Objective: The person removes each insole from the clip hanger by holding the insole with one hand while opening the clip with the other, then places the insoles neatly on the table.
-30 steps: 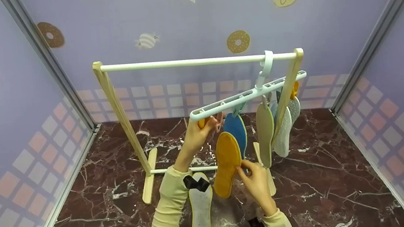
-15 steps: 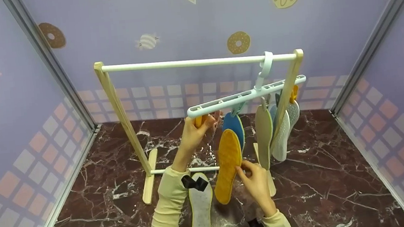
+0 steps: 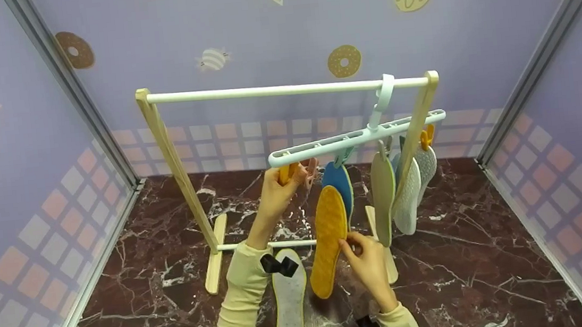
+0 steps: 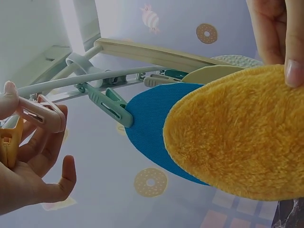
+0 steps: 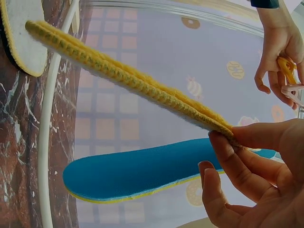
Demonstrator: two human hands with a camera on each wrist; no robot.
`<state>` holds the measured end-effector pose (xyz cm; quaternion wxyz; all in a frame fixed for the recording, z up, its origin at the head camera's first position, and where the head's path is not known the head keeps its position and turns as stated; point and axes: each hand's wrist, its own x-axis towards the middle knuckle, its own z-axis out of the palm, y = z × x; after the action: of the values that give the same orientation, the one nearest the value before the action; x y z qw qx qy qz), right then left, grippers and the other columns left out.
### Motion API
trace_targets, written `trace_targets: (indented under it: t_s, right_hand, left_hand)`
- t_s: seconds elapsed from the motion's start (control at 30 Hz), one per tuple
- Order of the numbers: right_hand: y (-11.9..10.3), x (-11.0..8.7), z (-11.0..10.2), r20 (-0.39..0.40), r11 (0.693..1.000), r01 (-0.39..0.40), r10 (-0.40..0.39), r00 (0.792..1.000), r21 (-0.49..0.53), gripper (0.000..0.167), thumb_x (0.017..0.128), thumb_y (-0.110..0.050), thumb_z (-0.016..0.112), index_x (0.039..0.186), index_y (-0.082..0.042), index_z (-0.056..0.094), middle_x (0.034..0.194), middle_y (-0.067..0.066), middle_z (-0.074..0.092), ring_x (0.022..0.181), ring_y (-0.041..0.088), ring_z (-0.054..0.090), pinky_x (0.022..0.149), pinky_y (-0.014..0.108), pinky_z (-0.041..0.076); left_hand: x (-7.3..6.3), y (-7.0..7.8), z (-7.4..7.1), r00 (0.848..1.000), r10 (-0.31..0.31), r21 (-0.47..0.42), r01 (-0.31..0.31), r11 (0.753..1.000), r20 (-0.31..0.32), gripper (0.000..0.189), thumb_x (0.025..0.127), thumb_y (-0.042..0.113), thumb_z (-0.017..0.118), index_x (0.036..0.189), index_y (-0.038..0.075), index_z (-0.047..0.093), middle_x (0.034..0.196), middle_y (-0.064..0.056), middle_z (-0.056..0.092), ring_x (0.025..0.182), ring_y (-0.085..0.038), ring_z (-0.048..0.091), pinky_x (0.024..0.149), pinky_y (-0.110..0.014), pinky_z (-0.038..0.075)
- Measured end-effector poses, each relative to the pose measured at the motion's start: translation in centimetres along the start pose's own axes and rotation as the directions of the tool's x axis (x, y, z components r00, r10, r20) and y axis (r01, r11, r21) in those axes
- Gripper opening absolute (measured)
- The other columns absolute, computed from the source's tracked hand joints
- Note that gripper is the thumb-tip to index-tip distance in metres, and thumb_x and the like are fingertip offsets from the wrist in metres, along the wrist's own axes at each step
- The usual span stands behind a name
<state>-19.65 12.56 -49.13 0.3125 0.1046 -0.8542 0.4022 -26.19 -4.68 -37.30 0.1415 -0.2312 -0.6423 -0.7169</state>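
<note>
My left hand [image 3: 275, 194] is raised under the near end of a pale clip hanger [image 3: 321, 148]. Its thumb and fingers pinch a pink clothes peg [image 4: 45, 116], while an orange peg [image 4: 9, 142] sits against the palm. Lower and to the right, my right hand [image 3: 370, 265] holds a fuzzy orange insole [image 3: 327, 235] by its edge between thumb and fingers. The insole stands nearly upright, its top end below the pegs. Just behind it hangs a blue insole [image 4: 147, 118], clamped by a green peg [image 4: 111, 107].
A wooden rack [image 3: 176, 164] with a white top rail [image 3: 262, 90] carries the hanger near its right post. A beige insole [image 3: 384, 197] and white textured insoles [image 3: 409, 200] hang further along. One grey-white insole [image 3: 290, 308] lies on the dark marbled surface below my left forearm.
The orange insole has become slightly more upright, its lower end dropping a little. The hanger's near end has shifted slightly up and left, its far end has dipped, and the hanging insoles have swayed.
</note>
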Motion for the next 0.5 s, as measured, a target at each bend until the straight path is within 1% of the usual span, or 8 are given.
trace_targets:
  t_s: [0.07,0.17,0.3,0.4,0.5]
  right_hand:
    - [0.04,-0.04,0.11,0.007,1.000,-0.009,0.009,1.000,0.015,0.006,0.077,-0.010,0.067,0.073,-0.005,0.066,0.059,0.001,0.061,0.048,-0.001,0.035,0.045,0.011,0.027]
    - [0.11,-0.10,0.25,0.016,0.999,-0.017,0.017,1.000,0.027,0.005,0.077,-0.009,0.067,0.074,-0.006,0.067,0.059,0.001,0.061,0.047,-0.004,0.031,0.043,0.009,0.025]
    - [0.25,-0.19,0.50,0.032,0.999,-0.027,0.026,0.999,0.031,0.004,0.078,-0.011,0.067,0.076,-0.008,0.068,0.061,0.001,0.063,0.046,-0.005,0.031,0.042,0.010,0.025]
    - [0.34,-0.29,0.67,0.039,0.999,-0.026,0.024,0.999,0.037,0.004,0.079,-0.011,0.066,0.077,-0.008,0.068,0.064,0.001,0.065,0.047,-0.005,0.032,0.043,0.011,0.028]
    - [0.39,-0.38,0.80,0.034,0.999,-0.008,0.007,0.999,0.044,0.005,0.079,-0.011,0.065,0.078,-0.007,0.068,0.065,0.002,0.065,0.048,-0.003,0.034,0.045,0.012,0.029]
  left_hand:
    - [-0.03,-0.16,-0.05,1.000,0.002,-0.013,-0.002,1.000,0.005,0.060,0.073,0.041,0.064,0.084,-0.017,0.052,0.064,0.007,0.055,0.058,-0.001,0.050,0.054,-0.016,0.040]
    - [-0.09,-0.39,-0.16,1.000,0.006,-0.006,-0.006,1.000,0.009,0.068,0.069,0.049,0.064,0.085,-0.016,0.053,0.066,0.009,0.056,0.059,-0.003,0.051,0.055,-0.017,0.042]
    - [-0.20,-0.53,-0.31,1.000,0.024,0.009,-0.025,1.000,0.017,0.069,0.069,0.051,0.062,0.087,-0.016,0.054,0.069,0.010,0.057,0.063,-0.004,0.052,0.060,-0.018,0.043]
    - [-0.34,-0.56,-0.42,0.999,0.036,0.006,-0.036,0.999,0.021,0.062,0.073,0.044,0.062,0.090,-0.015,0.054,0.073,0.011,0.058,0.068,-0.003,0.054,0.066,-0.018,0.044]
    - [-0.44,-0.62,-0.53,0.999,0.034,0.004,-0.035,0.999,0.031,0.051,0.078,0.034,0.061,0.094,-0.014,0.056,0.078,0.010,0.060,0.073,-0.005,0.055,0.071,-0.020,0.045]
